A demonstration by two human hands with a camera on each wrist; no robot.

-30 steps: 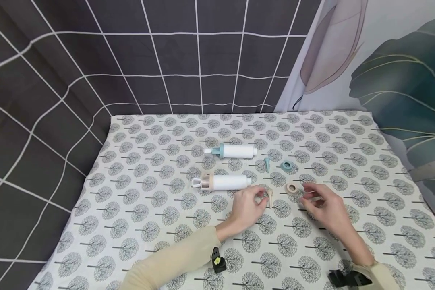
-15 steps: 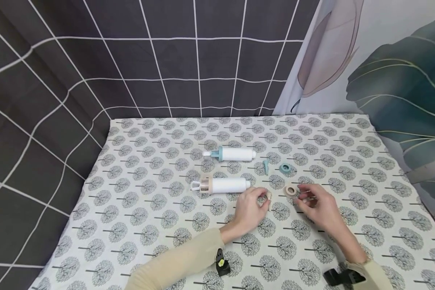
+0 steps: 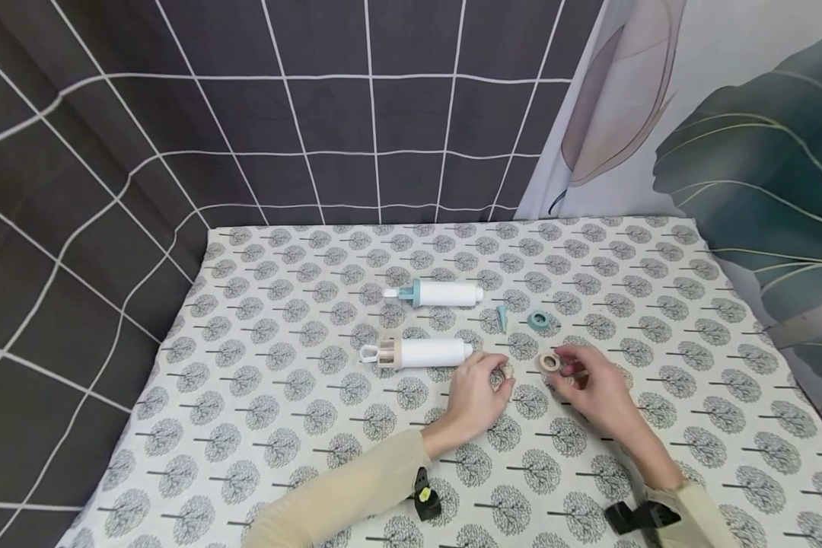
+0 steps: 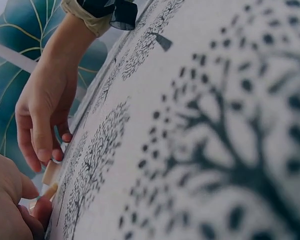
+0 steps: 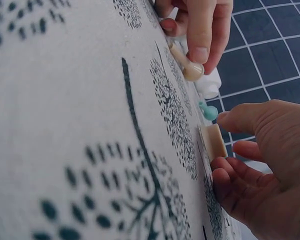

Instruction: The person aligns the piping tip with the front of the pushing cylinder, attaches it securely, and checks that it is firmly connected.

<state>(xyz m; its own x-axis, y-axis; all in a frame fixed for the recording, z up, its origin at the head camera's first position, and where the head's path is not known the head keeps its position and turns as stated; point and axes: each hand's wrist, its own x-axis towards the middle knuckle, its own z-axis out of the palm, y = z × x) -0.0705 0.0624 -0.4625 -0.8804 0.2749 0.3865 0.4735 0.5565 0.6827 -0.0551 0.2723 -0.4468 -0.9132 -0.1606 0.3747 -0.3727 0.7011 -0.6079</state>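
Note:
My left hand (image 3: pixel 476 393) pinches the small beige tapered nozzle (image 5: pixel 192 71) at its rounded end; most of the nozzle is hidden by the fingers in the head view. My right hand (image 3: pixel 597 388) holds the beige ring cap (image 3: pixel 549 362) at its right side, thumb and fingers at opposite edges, with the cap on the cloth. Left of these lies a white syringe-like tube (image 3: pixel 434 352) with a beige collar and pull handle. Behind it rests a similar white tube (image 3: pixel 447 294) with a teal collar. A teal nozzle (image 3: pixel 502 318) and a teal ring cap (image 3: pixel 539 320) lie nearby.
A tree-patterned cloth (image 3: pixel 281 441) covers the table. Dark grid-patterned fabric (image 3: pixel 336 114) hangs behind and to the left. A leaf-print curtain (image 3: pixel 760 167) hangs at the right. Black wrist cameras (image 3: pixel 426 498) sit at both sleeves.
My left fingers have closed round the beige nozzle. My right hand has come leftward to the beige ring cap and now grips it. The head view has shifted slightly.

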